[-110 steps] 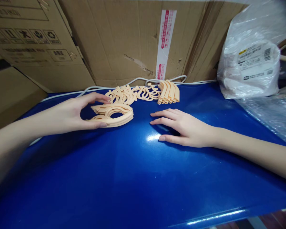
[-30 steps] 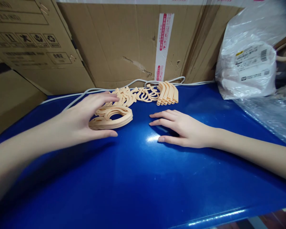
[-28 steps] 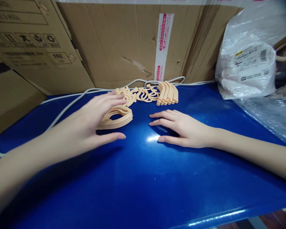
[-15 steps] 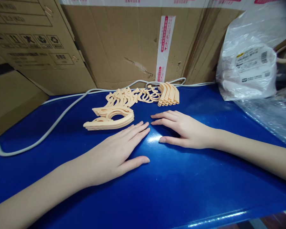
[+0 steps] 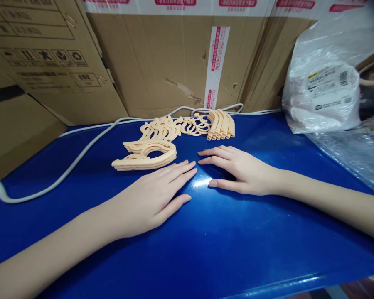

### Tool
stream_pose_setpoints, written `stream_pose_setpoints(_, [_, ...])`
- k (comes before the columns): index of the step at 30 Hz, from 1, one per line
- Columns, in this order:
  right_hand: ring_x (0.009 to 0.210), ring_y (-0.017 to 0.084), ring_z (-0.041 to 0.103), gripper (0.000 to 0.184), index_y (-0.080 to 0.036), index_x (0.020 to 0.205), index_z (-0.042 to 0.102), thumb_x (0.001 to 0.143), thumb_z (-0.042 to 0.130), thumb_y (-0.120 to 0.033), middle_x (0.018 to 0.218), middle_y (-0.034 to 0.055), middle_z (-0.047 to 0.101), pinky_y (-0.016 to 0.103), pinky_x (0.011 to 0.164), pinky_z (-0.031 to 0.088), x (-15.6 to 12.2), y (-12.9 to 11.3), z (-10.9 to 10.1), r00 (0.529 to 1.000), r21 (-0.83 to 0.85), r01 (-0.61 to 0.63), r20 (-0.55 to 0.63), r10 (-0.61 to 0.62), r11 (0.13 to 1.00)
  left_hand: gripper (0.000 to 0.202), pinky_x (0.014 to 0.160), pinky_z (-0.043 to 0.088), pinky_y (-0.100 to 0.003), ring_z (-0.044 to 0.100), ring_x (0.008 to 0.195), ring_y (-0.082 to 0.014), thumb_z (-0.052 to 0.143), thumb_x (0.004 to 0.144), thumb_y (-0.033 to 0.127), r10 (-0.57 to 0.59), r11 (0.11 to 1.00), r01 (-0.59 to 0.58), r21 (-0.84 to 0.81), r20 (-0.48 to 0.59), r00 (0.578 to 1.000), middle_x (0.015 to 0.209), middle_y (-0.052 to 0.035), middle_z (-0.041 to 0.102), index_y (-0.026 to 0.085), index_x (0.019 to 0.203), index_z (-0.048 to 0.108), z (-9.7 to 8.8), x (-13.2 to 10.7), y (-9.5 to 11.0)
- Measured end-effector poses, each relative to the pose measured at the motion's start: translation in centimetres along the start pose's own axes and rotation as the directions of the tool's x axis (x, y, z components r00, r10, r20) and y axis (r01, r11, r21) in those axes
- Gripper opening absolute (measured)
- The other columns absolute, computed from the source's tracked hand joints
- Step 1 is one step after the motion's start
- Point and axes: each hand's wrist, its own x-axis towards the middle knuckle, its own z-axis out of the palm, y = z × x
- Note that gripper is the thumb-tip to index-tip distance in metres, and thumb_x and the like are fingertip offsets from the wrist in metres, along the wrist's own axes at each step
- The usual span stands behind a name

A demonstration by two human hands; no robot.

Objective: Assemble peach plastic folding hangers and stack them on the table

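Note:
My left hand lies palm down on the blue table, fingers stretched out and thumb apart, holding nothing. Just beyond its fingers sits a stack of folded beige plastic hangers. My right hand rests across from it, also palm down with fingers spread and nothing in them. Farther back lie several curved beige hanger arms in an overlapping row. Beside them is a heap of beige hooks. A pile of beige tube-like curved pieces stands to the right, beyond my right fingertips.
Cardboard boxes wall off the back, and another box stands at the left. A white cable winds along the left and rear edge. At the right sits a clear plastic bag holding a labelled white roll-shaped thing.
The view has tipped slightly upward, so things sit a little lower in it. My left thumb has drawn somewhat closer to its fingers. The beige pieces have stayed in place.

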Motion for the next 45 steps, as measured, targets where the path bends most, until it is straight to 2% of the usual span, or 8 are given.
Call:
stream_pose_setpoints(12, [0.127,0.029,0.056,0.050,-0.016,0.133,0.058,0.099,0.050,-0.051,0.143,0.0167,0.056,0.048,0.105,0.043,0.1,-0.2,0.1,1.000,-0.055,0.018,-0.009,-0.018,0.998,0.058,0.119,0.038,-0.048,0.041,0.145,-0.0274,0.030,0.105,0.048,0.038,0.998,-0.037,0.060,-0.009,0.999,0.158,-0.0114,0.041,0.014,0.151,0.042,-0.1,-0.1,0.1])
stream_pose_setpoints(16, [0.111,0.026,0.064,0.040,-0.016,0.122,0.062,0.100,0.050,-0.046,0.122,0.0132,0.068,0.041,0.094,0.048,0.9,0.0,-1.8,0.984,-0.106,-0.065,-0.170,0.047,0.992,0.057,0.119,0.036,-0.048,0.040,0.146,-0.0274,0.032,0.105,0.046,0.047,0.997,-0.045,0.061,-0.024,0.999,0.158,-0.0114,0.041,0.014,0.151,0.042,0.0,-0.2,-0.1])
stream_pose_setpoints(20, [0.081,0.021,0.067,0.038,-0.014,0.111,0.065,0.098,0.049,-0.047,0.093,0.0091,0.072,0.033,0.072,0.048,2.6,2.5,-5.0,0.850,-0.074,-0.407,-0.397,0.348,0.910,0.055,0.119,0.037,-0.049,0.039,0.146,-0.0278,0.033,0.105,0.043,0.058,0.997,-0.057,0.049,-0.024,0.998,0.158,-0.0114,0.041,0.014,0.152,0.041,-0.1,0.0,-0.3])
stream_pose_setpoints(25, [0.102,0.036,0.066,0.068,-0.013,0.137,0.049,0.092,0.046,-0.065,0.112,0.0183,0.072,0.044,0.082,0.046,4.9,7.4,-6.5,0.603,-0.190,-0.798,-0.251,0.757,0.572,0.055,0.117,0.039,-0.051,0.042,0.144,-0.0290,0.033,0.106,0.042,0.066,0.997,-0.065,0.052,-0.028,0.997,0.157,-0.0126,0.042,0.013,0.151,0.042,-0.3,0.0,-0.4])
stream_pose_setpoints(28, [0.107,0.041,0.064,0.085,-0.008,0.138,0.048,0.086,0.048,-0.075,0.121,0.0261,0.067,0.049,0.084,0.047,5.8,9.6,-5.6,0.545,-0.192,-0.836,-0.195,0.815,0.513,0.054,0.117,0.039,-0.050,0.042,0.144,-0.0286,0.033,0.106,0.042,0.070,0.996,-0.068,0.055,-0.032,0.997,0.157,-0.0128,0.042,0.013,0.150,0.043,-0.3,-0.2,-0.4])
stream_pose_setpoints(32, [0.110,0.039,0.063,0.083,-0.010,0.132,0.054,0.082,0.051,-0.076,0.126,0.0242,0.066,0.047,0.086,0.048,6.1,11.7,-4.4,0.542,-0.143,-0.838,-0.109,0.833,0.526,0.054,0.116,0.040,-0.050,0.042,0.144,-0.0281,0.032,0.106,0.042,0.076,0.995,-0.074,0.066,-0.033,0.997,0.157,-0.0120,0.042,0.013,0.150,0.043,-0.3,-0.3,-0.6])
stream_pose_setpoints(38, [0.078,0.026,0.067,0.053,-0.013,0.118,0.061,0.087,0.056,-0.056,0.089,0.0115,0.073,0.037,0.072,0.049,6.3,12.9,-4.6,0.541,-0.052,-0.841,-0.063,0.839,0.539,0.055,0.118,0.038,-0.049,0.041,0.145,-0.0278,0.032,0.106,0.043,0.060,0.997,-0.059,0.047,-0.030,0.998,0.158,-0.0120,0.042,0.013,0.151,0.043,-0.2,-0.4,-0.8])
stream_pose_setpoints(45, [0.063,0.021,0.060,0.033,-0.013,0.092,0.071,0.085,0.060,-0.043,0.063,0.0057,0.063,0.033,0.066,0.045,6.4,12.4,-5.0,0.574,-0.052,-0.819,-0.069,0.816,0.571,0.056,0.119,0.037,-0.049,0.039,0.146,-0.0271,0.032,0.106,0.044,0.056,0.997,-0.055,0.047,-0.010,0.998,0.159,-0.0110,0.040,0.013,0.151,0.042,-0.2,-0.4,-0.7])
